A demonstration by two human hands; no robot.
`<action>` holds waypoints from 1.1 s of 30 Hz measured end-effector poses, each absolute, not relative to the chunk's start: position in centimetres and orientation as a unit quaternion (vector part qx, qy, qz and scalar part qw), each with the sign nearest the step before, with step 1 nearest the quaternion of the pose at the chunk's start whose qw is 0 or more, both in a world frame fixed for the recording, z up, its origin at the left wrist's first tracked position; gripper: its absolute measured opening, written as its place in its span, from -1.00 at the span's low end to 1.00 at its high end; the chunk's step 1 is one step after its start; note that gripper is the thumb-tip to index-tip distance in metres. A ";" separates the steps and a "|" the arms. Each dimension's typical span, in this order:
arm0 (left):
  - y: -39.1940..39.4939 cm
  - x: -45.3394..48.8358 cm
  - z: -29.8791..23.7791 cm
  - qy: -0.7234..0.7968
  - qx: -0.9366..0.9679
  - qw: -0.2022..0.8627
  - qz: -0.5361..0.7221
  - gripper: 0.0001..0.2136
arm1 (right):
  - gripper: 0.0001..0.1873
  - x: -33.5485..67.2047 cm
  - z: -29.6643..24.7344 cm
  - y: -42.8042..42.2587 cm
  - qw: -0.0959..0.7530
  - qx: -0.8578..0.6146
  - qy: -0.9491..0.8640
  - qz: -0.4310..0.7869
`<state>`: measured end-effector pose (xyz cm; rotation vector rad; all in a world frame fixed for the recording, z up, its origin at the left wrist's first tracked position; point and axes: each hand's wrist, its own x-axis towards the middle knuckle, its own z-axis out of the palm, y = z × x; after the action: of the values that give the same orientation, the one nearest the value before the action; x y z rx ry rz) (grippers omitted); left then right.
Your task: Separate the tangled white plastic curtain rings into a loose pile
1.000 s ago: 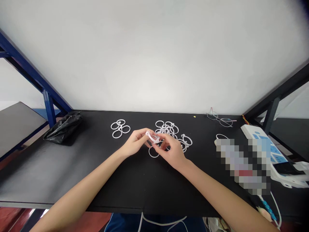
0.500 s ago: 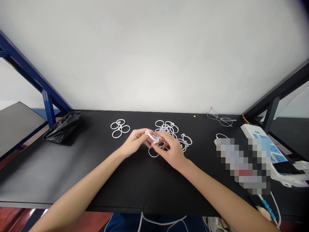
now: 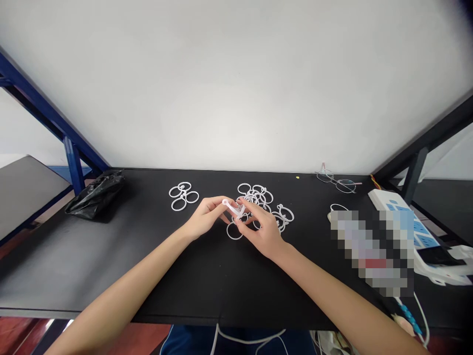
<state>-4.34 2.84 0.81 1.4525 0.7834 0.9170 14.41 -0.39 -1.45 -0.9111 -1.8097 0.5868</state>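
Note:
Both hands meet above a loose pile of white plastic rings [image 3: 265, 197] on the black table. Between them is a white ring with a small eyelet [image 3: 233, 208], seen nearly edge-on, the eyelet end toward the left. My left hand [image 3: 207, 214] pinches it near the eyelet, some fingers hidden behind it. My right hand [image 3: 263, 229] grips its other end with thumb and fingertips. One more ring [image 3: 235, 238] lies just below the hands, partly covered. A separate cluster of rings [image 3: 184, 196] rests to the left.
A crumpled black plastic bag [image 3: 96, 196] lies at the left by the blue frame post. On the right are eyeglasses [image 3: 345, 186], a blurred-out object [image 3: 369, 254] with a cable, and a white power strip [image 3: 406, 222]. A pale wall [image 3: 236, 98] rises behind the table.
The held ring has turned slightly between my fingers, and my right thumb has shifted a little to the right. The arms and the rings on the table stay put.

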 end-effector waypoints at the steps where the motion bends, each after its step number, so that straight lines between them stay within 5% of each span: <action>1: 2.8 -4.3 0.8 0.338 0.627 0.582 0.392 -0.67 | -0.49 14.4 -1.5 -0.4 0.498 -0.374 -0.745 0.239; 23: 2.6 -4.1 0.8 0.370 0.701 0.487 0.368 -0.63 | -0.61 14.4 -0.8 -0.5 0.512 -0.415 -0.736 0.155; 33: 2.6 -4.1 1.3 0.302 0.606 0.642 0.361 -0.70 | -0.68 14.6 -0.4 -0.4 0.505 -0.452 -0.718 0.155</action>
<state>-4.11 2.57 1.28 1.3818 0.6873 0.8222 14.65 -0.40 -0.42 -1.0916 -1.7327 0.3747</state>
